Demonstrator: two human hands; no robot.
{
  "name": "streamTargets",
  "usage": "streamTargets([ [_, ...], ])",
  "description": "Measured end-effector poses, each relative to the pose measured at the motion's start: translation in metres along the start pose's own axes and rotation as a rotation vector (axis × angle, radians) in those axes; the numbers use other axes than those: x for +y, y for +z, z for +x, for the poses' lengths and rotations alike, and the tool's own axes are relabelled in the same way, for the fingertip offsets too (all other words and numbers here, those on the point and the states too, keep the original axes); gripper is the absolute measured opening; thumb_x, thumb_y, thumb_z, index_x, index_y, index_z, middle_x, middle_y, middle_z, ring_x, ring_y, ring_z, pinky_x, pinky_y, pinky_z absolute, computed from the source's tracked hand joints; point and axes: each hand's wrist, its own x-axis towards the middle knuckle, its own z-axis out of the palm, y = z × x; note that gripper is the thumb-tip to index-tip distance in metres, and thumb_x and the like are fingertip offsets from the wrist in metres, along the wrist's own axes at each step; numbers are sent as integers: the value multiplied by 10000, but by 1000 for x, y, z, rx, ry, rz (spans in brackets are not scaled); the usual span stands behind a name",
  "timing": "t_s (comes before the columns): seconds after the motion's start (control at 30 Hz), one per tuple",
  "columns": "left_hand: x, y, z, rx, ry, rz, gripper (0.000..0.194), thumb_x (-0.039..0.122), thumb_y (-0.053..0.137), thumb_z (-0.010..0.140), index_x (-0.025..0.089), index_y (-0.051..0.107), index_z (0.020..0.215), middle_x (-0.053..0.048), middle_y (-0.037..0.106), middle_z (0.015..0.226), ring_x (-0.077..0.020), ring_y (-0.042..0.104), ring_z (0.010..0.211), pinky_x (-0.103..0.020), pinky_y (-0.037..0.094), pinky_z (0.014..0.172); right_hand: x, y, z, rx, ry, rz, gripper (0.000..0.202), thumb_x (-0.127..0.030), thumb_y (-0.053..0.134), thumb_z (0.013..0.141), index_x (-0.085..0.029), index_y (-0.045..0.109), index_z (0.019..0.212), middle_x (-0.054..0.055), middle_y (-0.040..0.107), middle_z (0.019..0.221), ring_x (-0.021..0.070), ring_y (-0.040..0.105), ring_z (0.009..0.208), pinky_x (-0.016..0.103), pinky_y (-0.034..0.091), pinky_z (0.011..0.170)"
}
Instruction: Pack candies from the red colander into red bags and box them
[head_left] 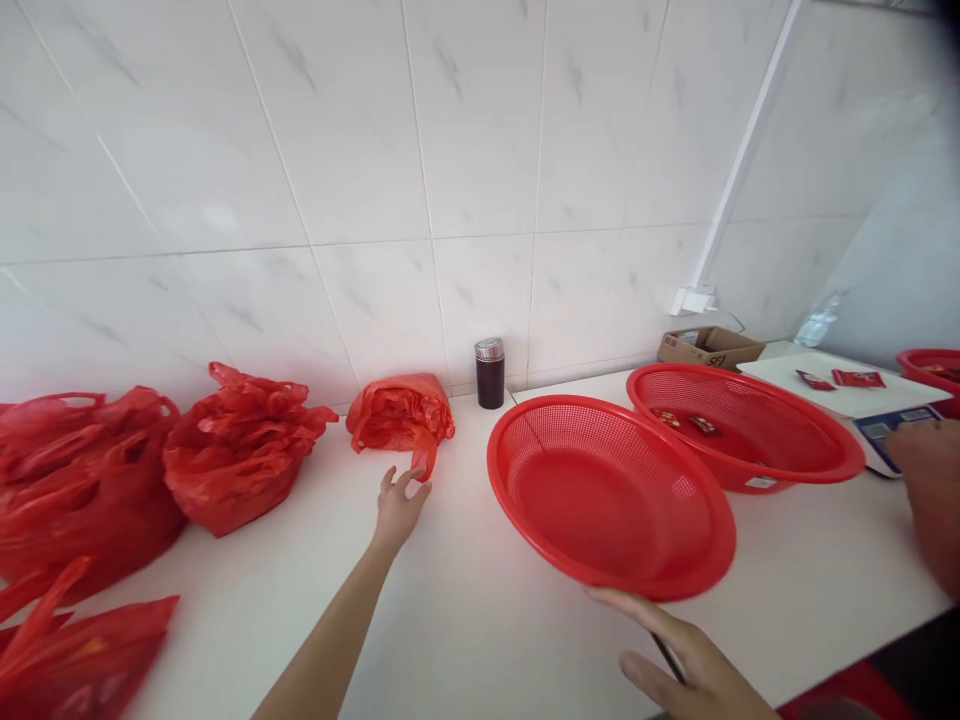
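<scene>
Red crumpled plastic bag (397, 405) lying at a left hand's fingertips on a white table

The bag is resting on its side near the foot of a grey-veined white tiled wall (480, 120), its gathered opening facing the person. The left hand (400, 510) is reaching up to its dangling strap, fingers loosely curled and parted; whether they are pinching the plastic, I cannot tell. The right hand (679, 655) is opening wide, thumb well apart from the fingers, with a fingertip meeting the near rim of an empty round red plastic basket with perforated sides (607, 510). A thin dark strip is showing between thumb and fingers; its nature is unclear.

Just right of the bag, a dark cylindrical flask with a silver lid (490, 375) is standing upright. To the left, two bulging red plastic bags (232, 460) are sitting side by side, and another red bag (97, 660) is lying nearer the person. Beyond the empty basket, a second red perforated basket (780, 440) is holding a few small packets. Farther right, two red packets (859, 379) are lying on a flat white scale (795, 375), and another person's hand (926, 470) is hovering beside its display, partly blurred
</scene>
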Motion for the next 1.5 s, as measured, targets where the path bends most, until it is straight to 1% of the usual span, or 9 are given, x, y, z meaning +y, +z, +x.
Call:
streamTargets([
  [0.27,3,-20,-36,-132,21,-269,455,489,578,820,168,664,1131,-130,684,1198,-272,608,1143,-400,453,974,-6,52,60,49,-128,-37,560,-478,560,886,-312,453,1410,58,331,1551,233,245,1451,485,207,1180],
  [0.53,12,-29,-121,-432,269,-110,221,311,558,878,259,709,1030,-49,715,1077,-209,646,1007,-359,475,935,-44,120,117,153,-451,-185,387,-378,516,923,-256,521,1290,91,546,1328,228,485,1264,426,402,1056],
  [0.6,13,-35,-124,-367,404,18,227,265,516,902,256,699,1037,-56,708,1053,-199,642,971,-347,489,894,-49,137,133,202,-523,-312,329,-344,544,903,-237,584,1212,99,603,1222,253,540,1164,441,421,1010],
  [0.73,15,-43,-87,37,606,313,262,244,496,903,231,702,1065,-106,643,1219,-271,529,1178,-446,391,1022,-39,163,160,165,-452,-468,445,-244,668,790,-167,606,1225,155,654,1121,332,588,1034,512,443,909],
  [0.87,14,-37,-25,-93,579,562,370,209,492,876,340,689,1160,-50,541,1406,-339,432,1295,-590,156,1120,-31,169,164,103,-494,-440,285,-25,553,754,-205,701,917,65,713,922,251,634,937,418,453,904],
  [1.03,-3,-28,26,-184,456,597,459,132,411,862,360,714,1121,-44,600,1347,-325,515,1235,-553,274,1071,-34,137,121,200,-573,-255,438,40,424,706,-223,664,963,37,701,943,195,630,931,330,479,858],
  [1.2,-10,-32,57,-189,359,616,323,194,535,876,274,684,1152,-77,523,1424,-305,397,1344,-552,198,1122,-24,99,55,282,-529,11,312,-61,452,814,-252,655,955,35,698,947,186,659,908,275,512,803],
  [1.37,22,-48,81,-133,307,585,296,207,583,860,234,680,1138,-120,487,1442,-368,362,1351,-649,145,1096,0,94,21,222,-314,6,188,-226,518,881,-245,668,994,53,712,983,205,675,924,277,533,828],
  [1.5,68,-60,45,-50,365,491,312,202,505,865,265,713,1089,-105,571,1361,-386,440,1281,-591,203,1077,11,97,21,253,-115,82,221,-337,509,909,-208,640,1030,89,706,1037,226,673,974,294,545,827],
])
